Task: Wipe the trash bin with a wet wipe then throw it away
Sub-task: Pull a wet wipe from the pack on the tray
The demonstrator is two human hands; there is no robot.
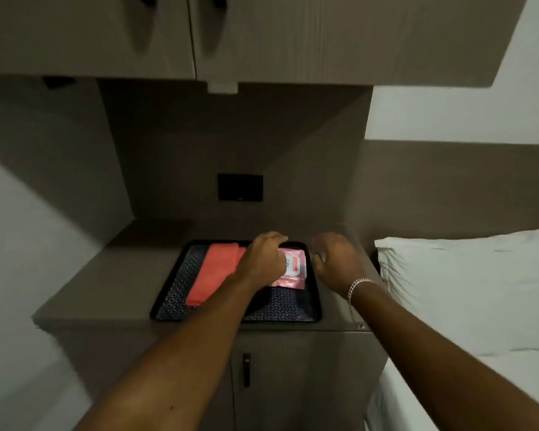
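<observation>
Two items in tray [171,293]: wipes pack [293,269], cloth [213,272]

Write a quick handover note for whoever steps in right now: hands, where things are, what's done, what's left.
Left hand: resting on the pink wet wipe pack; grip unclear.
Right hand: loosely curled beside the pack, holding nothing visible.
The pack lies on the black tray next to a folded red cloth, on the cabinet top.
Done: pack reached.
Left: pull a wipe, wipe the trash bin (not in view), throw the wipe away.
</observation>
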